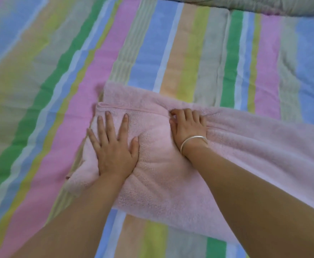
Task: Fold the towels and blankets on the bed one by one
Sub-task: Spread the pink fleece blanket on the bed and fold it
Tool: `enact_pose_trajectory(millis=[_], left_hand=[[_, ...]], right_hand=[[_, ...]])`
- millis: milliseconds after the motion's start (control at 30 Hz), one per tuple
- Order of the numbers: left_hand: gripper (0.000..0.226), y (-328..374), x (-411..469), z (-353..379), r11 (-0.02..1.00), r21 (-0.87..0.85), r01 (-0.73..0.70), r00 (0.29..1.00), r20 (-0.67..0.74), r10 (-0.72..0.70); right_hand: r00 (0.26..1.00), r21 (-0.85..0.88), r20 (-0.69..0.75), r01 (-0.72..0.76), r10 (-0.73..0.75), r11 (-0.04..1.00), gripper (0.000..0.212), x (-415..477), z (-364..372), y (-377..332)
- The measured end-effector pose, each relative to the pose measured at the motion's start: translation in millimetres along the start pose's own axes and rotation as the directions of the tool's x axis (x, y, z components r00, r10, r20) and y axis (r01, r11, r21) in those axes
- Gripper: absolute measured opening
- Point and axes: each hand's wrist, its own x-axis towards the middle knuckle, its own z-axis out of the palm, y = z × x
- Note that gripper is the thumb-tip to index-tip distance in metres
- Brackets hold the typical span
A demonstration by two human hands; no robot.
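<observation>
Right grip: the right hand (188, 125), a bracelet (193, 141) at its wrist, curls its fingers into a gather of the pink towel (161, 174) at frame centre, clenching the cloth.
Left grip: the left hand (115, 146) lies flat with fingers spread, pressing the folded layers at centre left and grasping nothing.
Towel place: on the striped bedsheet (189, 53), folded end at centre, loose tail running to the right edge.
Step, judged: setting a fold. Keep the left palm pinning while the right draws the tail taut and square.
Edges: the hemmed edge (139, 109) lies straight along the top; the lower-left corner looks skewed.
Open room: bedsheet above and to the left; a grey blanket (264, 4) at upper right, well apart.
</observation>
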Motion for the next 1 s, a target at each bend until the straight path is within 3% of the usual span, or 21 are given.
enact_pose_trajectory(millis=[67, 200, 300, 433, 500, 600, 700, 867, 1000], left_hand=[[0.068, -2.5, -0.7, -2.2, 0.999, -0.032, -0.007, 0.999, 0.034, 0.008], [0.072, -6.2, 0.5, -15.3, 0.992, -0.124, 0.038, 0.995, 0.101, -0.025], [0.063, 32.3, -1.0, -36.2, 0.967, -0.245, 0.064, 0.998, 0.003, -0.066], [0.060, 145.0, -28.3, -56.7, 0.889, -0.423, -0.177, 0.983, -0.039, 0.177], [0.065, 209.3, -50.3, -61.5, 0.807, -0.524, -0.272, 0.951, -0.016, 0.310], [0.058, 300.8, -80.8, -68.0, 0.722, -0.552, -0.417, 0.884, -0.061, 0.464], [0.046, 368.4, -96.4, -79.0, 0.702, -0.528, -0.477, 0.845, -0.058, 0.531], [0.022, 437.2, -86.9, -86.2, 0.807, -0.440, -0.393, 0.758, 0.341, 0.555], [0.020, 454.3, -70.4, -97.4, 0.873, -0.235, -0.428, 0.559, 0.690, 0.460]], right_hand=[[0.995, 0.014, 0.097, -0.040, 0.038, 0.999, 0.038, -1.6, -12.7, -1.1], [0.983, 0.208, 0.182, -0.057, 0.018, 0.977, 0.043, -34.9, -45.2, 10.9], [0.979, 0.088, 0.194, 0.045, -0.062, 0.995, 0.056, -85.2, -64.6, 53.2], [0.977, -0.128, 0.211, 0.018, 0.010, 0.992, 0.057, -152.4, -93.7, 148.9], [0.973, -0.196, 0.204, -0.068, 0.109, 0.978, 0.057, -176.3, -112.8, 198.9], [0.919, -0.189, 0.236, -0.277, 0.317, 0.942, 0.067, -200.6, -142.3, 272.6], [0.895, -0.151, 0.312, -0.284, 0.318, 0.947, 0.084, -211.2, -160.5, 334.5], [0.898, -0.164, 0.367, -0.195, 0.243, 0.967, 0.035, -203.7, -197.9, 414.3], [0.832, -0.224, 0.543, 0.015, 0.112, 0.974, 0.034, -195.7, -207.6, 448.2]])
